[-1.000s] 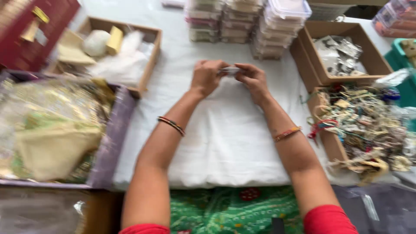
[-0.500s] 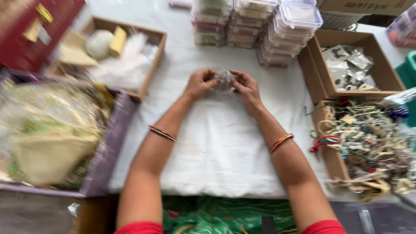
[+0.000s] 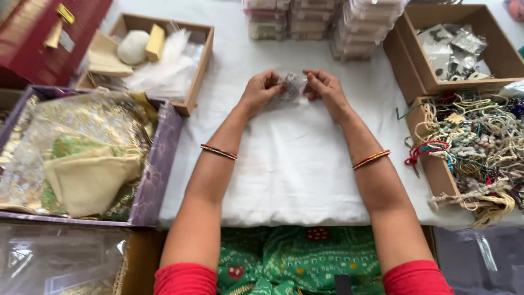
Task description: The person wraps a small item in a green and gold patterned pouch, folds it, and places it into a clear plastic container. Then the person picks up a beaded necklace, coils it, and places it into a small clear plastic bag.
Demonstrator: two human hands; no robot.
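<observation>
My table [image 3: 295, 164] wears a white cloth under soft, even light. Open cardboard boxes [image 3: 415, 60] line its left and right edges, stacked clear containers [image 3: 327, 22] its far edge, green patterned fabric [image 3: 295, 257] its near edge.

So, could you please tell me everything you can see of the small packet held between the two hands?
The small packet looks like a clear, crinkled plastic pouch with something dark, greyish-purple inside; the contents are too blurred to identify. It is pinched from both sides by the left hand and the right hand, just above the white cloth, in front of the stacked clear boxes.
</observation>
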